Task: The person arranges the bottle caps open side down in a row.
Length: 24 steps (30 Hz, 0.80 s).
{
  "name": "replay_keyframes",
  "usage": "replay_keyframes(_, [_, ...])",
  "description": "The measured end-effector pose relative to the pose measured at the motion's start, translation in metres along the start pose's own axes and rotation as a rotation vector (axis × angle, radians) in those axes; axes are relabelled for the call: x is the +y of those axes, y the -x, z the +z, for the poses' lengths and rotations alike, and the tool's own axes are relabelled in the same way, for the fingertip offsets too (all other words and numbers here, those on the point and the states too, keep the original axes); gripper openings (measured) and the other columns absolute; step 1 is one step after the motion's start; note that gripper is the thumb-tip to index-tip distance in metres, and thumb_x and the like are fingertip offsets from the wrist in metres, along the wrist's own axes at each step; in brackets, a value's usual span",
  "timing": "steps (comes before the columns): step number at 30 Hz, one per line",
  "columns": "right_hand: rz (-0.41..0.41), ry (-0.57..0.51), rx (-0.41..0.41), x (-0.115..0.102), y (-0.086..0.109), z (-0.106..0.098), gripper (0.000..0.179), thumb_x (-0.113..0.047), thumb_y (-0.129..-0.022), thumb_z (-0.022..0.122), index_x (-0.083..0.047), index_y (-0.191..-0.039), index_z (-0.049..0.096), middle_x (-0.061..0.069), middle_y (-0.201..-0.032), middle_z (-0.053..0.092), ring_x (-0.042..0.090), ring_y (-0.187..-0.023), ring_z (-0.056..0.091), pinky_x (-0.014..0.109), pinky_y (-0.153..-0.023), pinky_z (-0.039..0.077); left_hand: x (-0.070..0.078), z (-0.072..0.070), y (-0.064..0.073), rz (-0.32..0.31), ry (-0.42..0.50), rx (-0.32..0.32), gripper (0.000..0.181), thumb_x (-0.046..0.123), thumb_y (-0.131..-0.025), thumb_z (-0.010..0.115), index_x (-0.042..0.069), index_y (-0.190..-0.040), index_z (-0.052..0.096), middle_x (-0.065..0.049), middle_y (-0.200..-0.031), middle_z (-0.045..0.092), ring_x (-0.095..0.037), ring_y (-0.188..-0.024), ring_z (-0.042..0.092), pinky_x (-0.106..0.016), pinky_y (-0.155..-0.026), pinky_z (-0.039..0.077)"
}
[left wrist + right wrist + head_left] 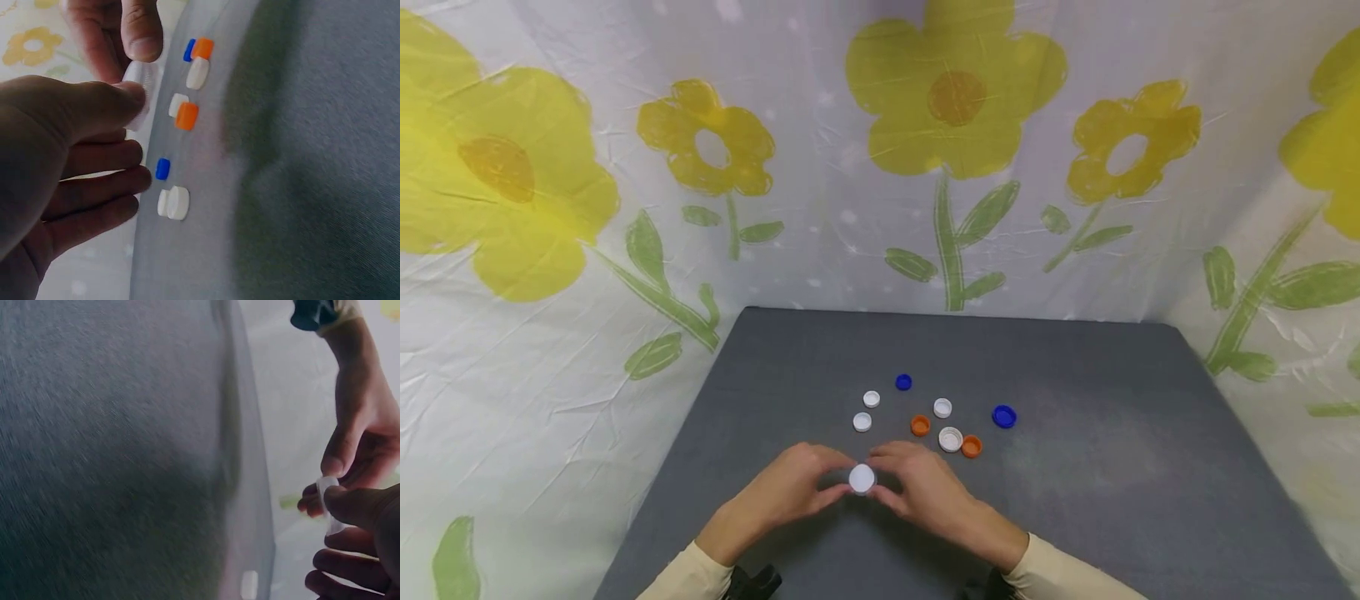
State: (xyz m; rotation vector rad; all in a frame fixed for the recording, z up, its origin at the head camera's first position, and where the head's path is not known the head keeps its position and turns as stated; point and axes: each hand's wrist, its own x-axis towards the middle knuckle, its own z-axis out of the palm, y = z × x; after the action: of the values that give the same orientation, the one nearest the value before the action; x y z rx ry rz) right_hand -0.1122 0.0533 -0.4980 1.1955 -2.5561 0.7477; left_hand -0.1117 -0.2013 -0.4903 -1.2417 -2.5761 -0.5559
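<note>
A round white bottle cap [862, 478] is held between both hands, raised over the near part of the table. My left hand [790, 492] pinches its left side with the thumb and fingertips, and my right hand [925, 492] pinches the right side. In the left wrist view the cap [145, 94] shows a ridged, translucent edge beneath the left thumb. Seen from the right wrist, the cap [326, 497] stands edge-on between the two thumbs, the other left fingers partly hidden behind it.
Beyond the hands on the grey table [1112, 500] lie several loose caps: white ones [862, 422], orange ones [920, 425] and blue ones [1003, 417]. A larger white cap [951, 439] sits against an orange cap [972, 447]. A flower-printed curtain [820, 250] borders the table.
</note>
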Motion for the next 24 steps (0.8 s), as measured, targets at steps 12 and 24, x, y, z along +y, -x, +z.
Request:
replay_keyframes(12, [-0.001,0.051,-0.189,-0.008,0.007,0.029,0.021,-0.023,-0.090,0.090,-0.015,-0.108,0.085,0.003,-0.123,0.079,0.018,-0.116,0.074,0.033,-0.102,0.059,0.004,0.018,0.014,-0.051,-0.069,-0.254,0.014,0.021,-0.087,0.091,0.019,-0.093,0.078,0.007,-0.087,0.079,-0.009,-0.080,0.073,-0.033,-0.070,0.058])
replay_keyframes(24, [-0.048,0.160,-0.217,-0.015,0.007,0.042,0.020,-0.031,-0.088,0.091,-0.021,-0.104,0.086,0.002,-0.123,0.079,0.016,-0.116,0.074,0.032,-0.104,0.057,0.016,0.020,0.019,-0.110,-0.153,-0.318,0.019,0.023,-0.084,0.093,0.020,-0.083,0.074,0.008,-0.073,0.070,-0.015,-0.067,0.068,-0.036,-0.059,0.052])
